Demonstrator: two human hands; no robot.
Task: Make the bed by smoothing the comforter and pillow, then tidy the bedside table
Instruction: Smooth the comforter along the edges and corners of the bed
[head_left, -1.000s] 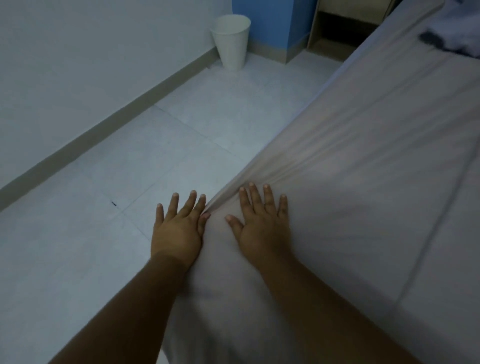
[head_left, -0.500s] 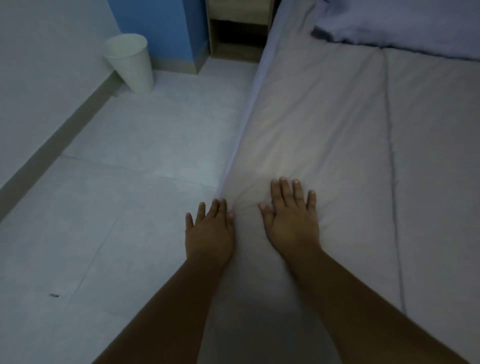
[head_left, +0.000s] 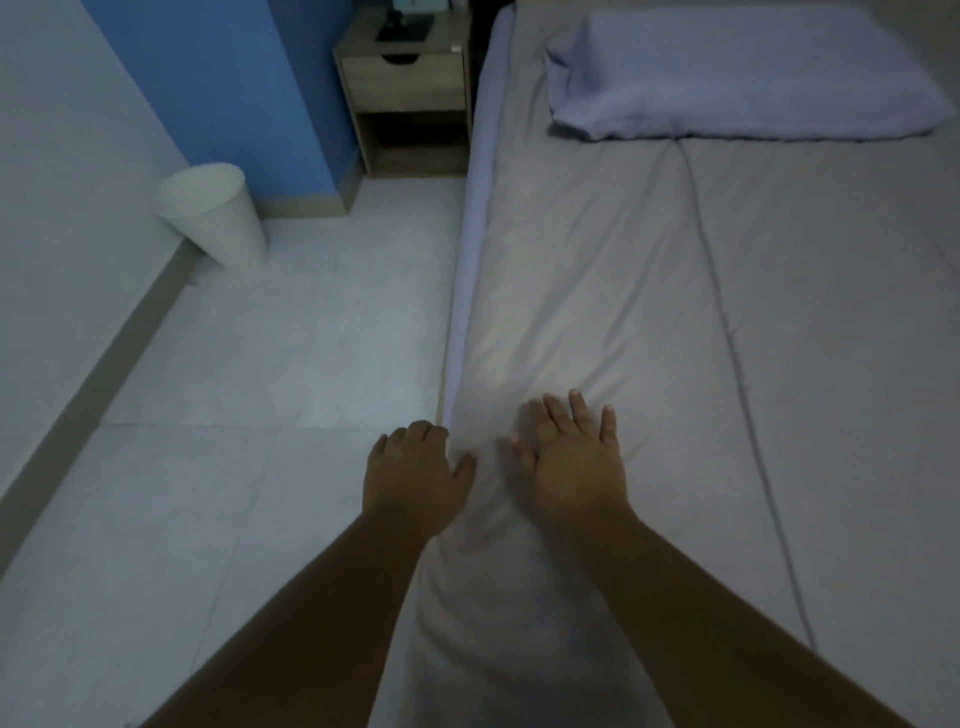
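A pale grey comforter (head_left: 649, 338) covers the bed across the whole right half of the frame, spread mostly flat, with a long stitched seam running from below the pillow down toward the lower right and soft creases fanning near the lower centre. Its left edge hangs over the bedside. A lilac-blue pillow (head_left: 743, 78) lies flat across the upper right, slightly rumpled. The wooden bedside table (head_left: 410, 88), top centre, has one drawer above an open shelf.

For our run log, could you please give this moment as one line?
step: smoothing comforter | left hand: at bed edge | right hand: flat on top | pillow: untouched
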